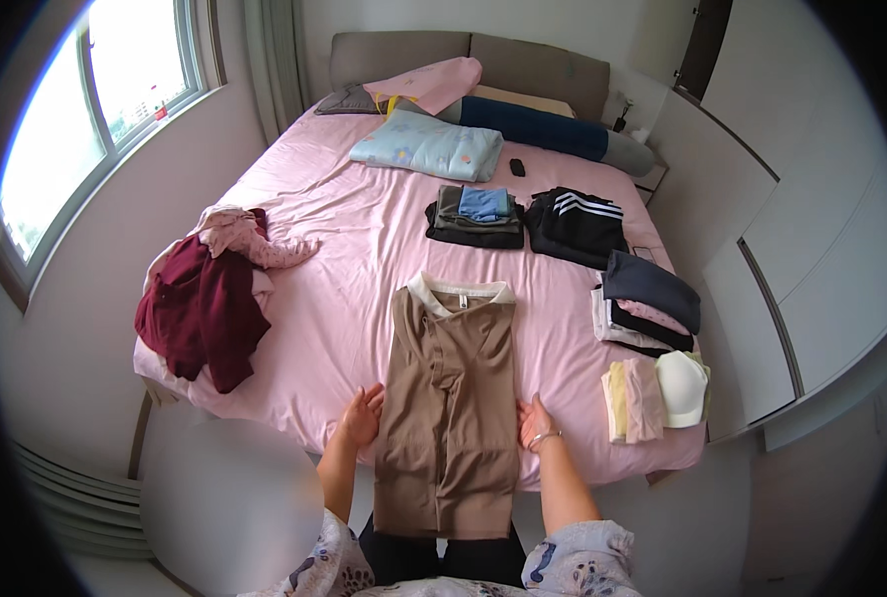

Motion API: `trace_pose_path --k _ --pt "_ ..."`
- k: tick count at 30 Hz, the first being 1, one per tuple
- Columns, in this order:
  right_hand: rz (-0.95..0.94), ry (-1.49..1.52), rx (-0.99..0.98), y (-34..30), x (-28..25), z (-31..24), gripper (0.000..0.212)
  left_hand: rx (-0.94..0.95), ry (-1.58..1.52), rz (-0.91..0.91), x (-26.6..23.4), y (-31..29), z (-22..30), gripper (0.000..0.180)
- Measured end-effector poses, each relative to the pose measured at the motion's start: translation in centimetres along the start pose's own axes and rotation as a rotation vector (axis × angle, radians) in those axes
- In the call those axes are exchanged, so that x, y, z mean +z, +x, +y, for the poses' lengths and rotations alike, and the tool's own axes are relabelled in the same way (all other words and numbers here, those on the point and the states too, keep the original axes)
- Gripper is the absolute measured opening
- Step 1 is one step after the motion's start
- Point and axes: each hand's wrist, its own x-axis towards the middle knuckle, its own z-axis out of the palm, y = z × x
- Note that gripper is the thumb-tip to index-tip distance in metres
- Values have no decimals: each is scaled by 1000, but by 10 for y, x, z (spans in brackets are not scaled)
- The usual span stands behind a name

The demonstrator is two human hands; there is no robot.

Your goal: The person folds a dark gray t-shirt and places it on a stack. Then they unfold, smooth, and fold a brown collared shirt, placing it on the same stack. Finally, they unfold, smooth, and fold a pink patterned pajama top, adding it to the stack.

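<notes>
Head view, only one: brown shirt (pixel 448 388) with pale collar laid out lengthwise on the pink bed (pixel 339 289), collar away from the person, hem end overhanging the near edge, made into a long narrow strip, sleeves not visible. Left hand (pixel 364 415) at its left edge, right hand (pixel 537 422) at its right edge, both palms turned inward, fingers loose and apart, nothing clamped; can't tell whether fingertips touch cloth. Step looks like mid-fold, side panels seemingly in, length not yet doubled. Next move probably calls for pinching both edges evenly low down and bringing the hem up toward the collar, keeping the strip straight. Folded stacks (pixel 652 294) sit right; loose maroon garment (pixel 202 308) heaped left, apparently not yet folded.
</notes>
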Motion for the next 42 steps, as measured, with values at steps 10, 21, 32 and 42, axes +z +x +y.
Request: trace_pose_path --k 10,21,32,42 --pt "100 -107 -27 -110 -46 117 51 -231 29 96 11 -146 -71 51" --pt "34 -648 -18 -185 -14 121 26 -210 454 184 38 -208 -79 25" --pt "61 -675 -73 -216 -5 126 17 0 594 377 52 -232 -90 35" --pt "124 -739 -76 -209 -7 124 68 35 688 370 43 -223 -94 40"
